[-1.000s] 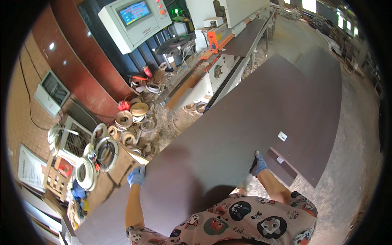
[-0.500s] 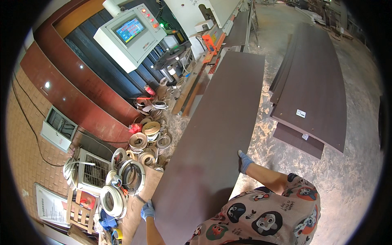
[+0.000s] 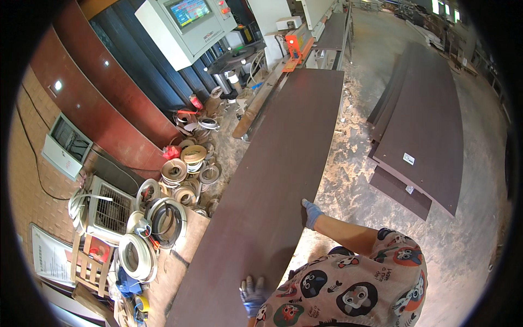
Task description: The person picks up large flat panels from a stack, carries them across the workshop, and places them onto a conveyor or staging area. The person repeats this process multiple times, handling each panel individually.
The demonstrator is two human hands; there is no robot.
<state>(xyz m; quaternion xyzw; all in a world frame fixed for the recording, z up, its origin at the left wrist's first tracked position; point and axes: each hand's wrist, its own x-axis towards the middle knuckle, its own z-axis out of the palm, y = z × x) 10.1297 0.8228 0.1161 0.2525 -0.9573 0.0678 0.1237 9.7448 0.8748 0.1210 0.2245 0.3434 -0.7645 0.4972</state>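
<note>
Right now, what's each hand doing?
Left hand: gloved, fingers spread flat on the long dark panel.
Right hand: gloved, gripping the panel's right edge.

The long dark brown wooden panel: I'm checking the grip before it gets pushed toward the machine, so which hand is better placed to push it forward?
Probably the left hand: it lies flat on the long dark brown wooden panel near its close end. The right hand only grips the side edge, better suited to steering.
</note>
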